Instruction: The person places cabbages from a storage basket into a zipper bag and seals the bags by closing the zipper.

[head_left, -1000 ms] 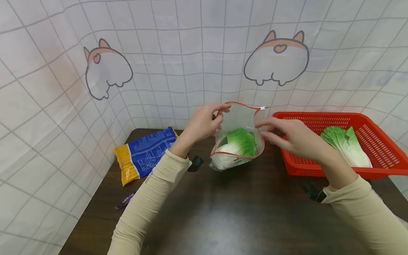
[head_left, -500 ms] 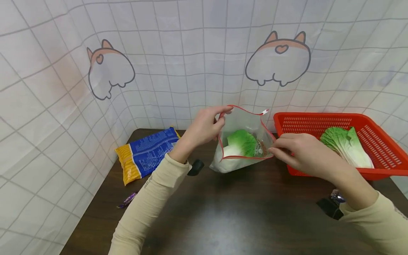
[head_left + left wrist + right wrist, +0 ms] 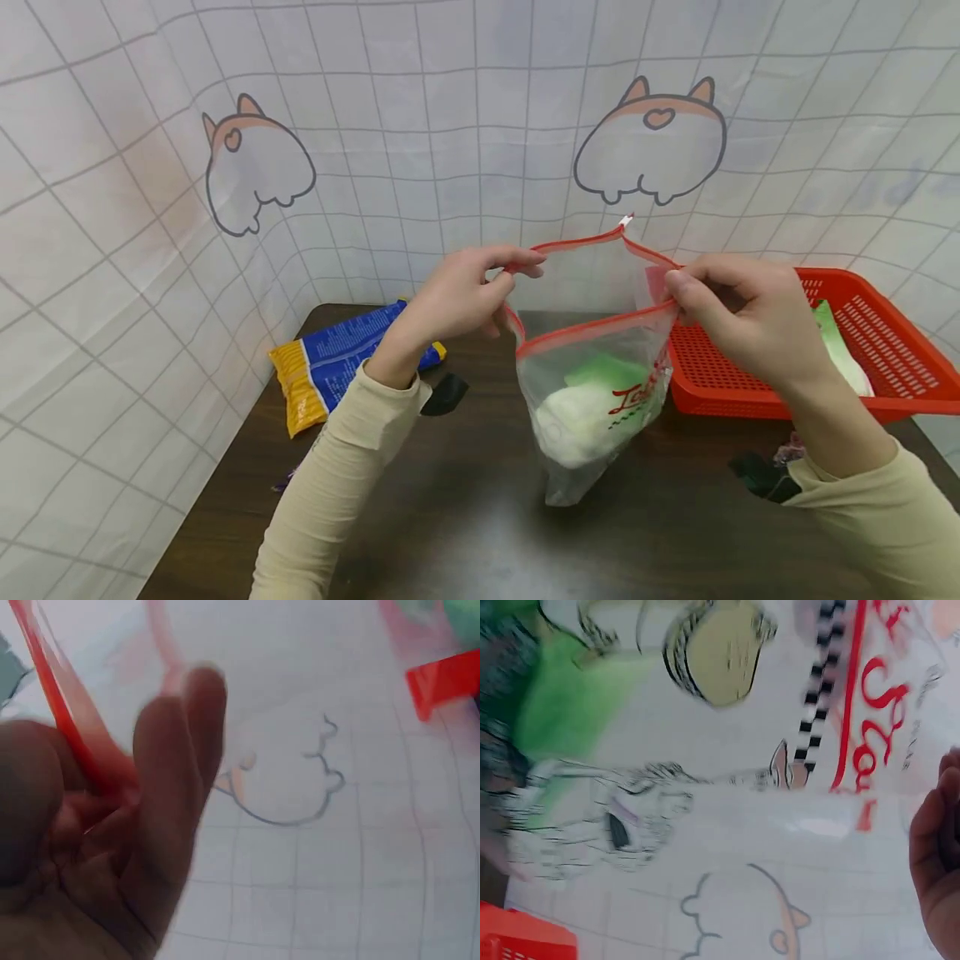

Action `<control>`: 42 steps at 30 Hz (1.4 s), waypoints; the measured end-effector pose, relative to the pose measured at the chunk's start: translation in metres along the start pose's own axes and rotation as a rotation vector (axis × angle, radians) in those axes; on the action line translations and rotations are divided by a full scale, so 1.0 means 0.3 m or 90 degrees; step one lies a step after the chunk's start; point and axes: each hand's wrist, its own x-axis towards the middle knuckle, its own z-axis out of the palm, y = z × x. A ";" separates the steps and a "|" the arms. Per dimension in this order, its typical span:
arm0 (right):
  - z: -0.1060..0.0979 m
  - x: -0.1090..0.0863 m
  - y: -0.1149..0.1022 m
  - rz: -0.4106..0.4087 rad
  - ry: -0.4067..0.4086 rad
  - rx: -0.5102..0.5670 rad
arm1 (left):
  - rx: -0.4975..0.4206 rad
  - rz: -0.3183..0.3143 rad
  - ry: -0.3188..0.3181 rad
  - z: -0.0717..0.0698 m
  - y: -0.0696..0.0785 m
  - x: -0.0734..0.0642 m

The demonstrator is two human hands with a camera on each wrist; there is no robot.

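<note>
A clear slider zip bag [image 3: 543, 392] with a red zip and red lettering hangs between the two hands, its mouth spread wide. Inside lies a Chinese cabbage [image 3: 585, 425], white end down and toward the front. My left hand [image 3: 461, 296] pinches the left side of the rim; in the left wrist view the red zip [image 3: 52, 690] runs in between that hand's thumb and fingers. The right corner of the rim is held between thumb and finger of my right hand [image 3: 757, 321]. The white slider [image 3: 627, 221] sits at the back corner. Printed drawings on the bag [image 3: 727, 735] fill the right wrist view.
At the right stands a red plastic basket [image 3: 720, 400] with another Chinese cabbage [image 3: 843, 358], partly hidden by the right hand. A blue and yellow packet [image 3: 337, 358] lies at the left. A purple wrapper [image 3: 282, 483] shows beside the left sleeve. Behind the table hangs a white checked cloth [image 3: 450, 150].
The right hand has taken hold of the rim, drawn it right and raised it. The bag has been lifted and tilted, so the cabbage now shows through its front wall.
</note>
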 end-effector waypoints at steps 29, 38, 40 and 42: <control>0.264 -0.249 0.310 0.279 -0.176 -0.201 | 0.314 0.171 0.294 0.424 -0.306 -0.029; 0.259 -0.269 0.306 0.327 -0.235 -0.171 | 0.296 0.125 0.171 0.446 -0.300 -0.048; 0.252 -0.277 0.299 0.337 -0.237 -0.168 | 0.303 0.130 0.182 0.444 -0.294 -0.056; 0.248 -0.282 0.294 0.346 -0.235 -0.168 | 0.311 0.137 0.212 0.437 -0.287 -0.060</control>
